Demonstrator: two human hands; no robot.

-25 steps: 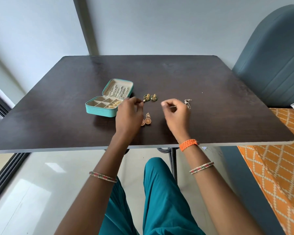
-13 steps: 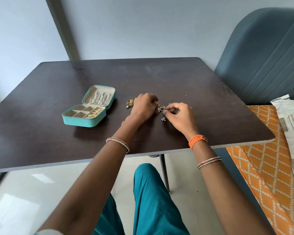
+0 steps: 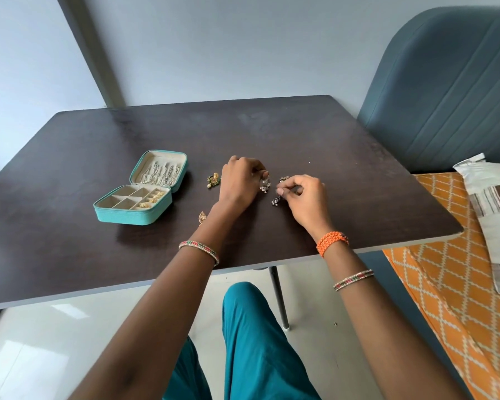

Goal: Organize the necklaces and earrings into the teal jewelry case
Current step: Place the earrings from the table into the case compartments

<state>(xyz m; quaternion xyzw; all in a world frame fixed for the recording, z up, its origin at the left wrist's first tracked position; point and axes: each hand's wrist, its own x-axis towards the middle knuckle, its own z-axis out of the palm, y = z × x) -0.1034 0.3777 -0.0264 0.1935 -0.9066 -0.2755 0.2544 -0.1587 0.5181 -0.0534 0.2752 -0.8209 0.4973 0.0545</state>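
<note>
Each hand (image 3: 241, 180) (image 3: 306, 192) pinches a dangling silver earring (image 3: 264, 185) (image 3: 276, 200) beside the open teal case (image 3: 133, 210), lid raised at its far side.

Soft daylight comes from the left of the frame and makes pale glare on the floor (image 3: 35, 350). The table (image 3: 344, 168) shows faint shadows. Straight edges bend toward the corners.

Bare table (image 3: 315, 134) beyond; green-gold earrings (image 3: 213, 180) flank the teal case (image 3: 133, 216).
</note>
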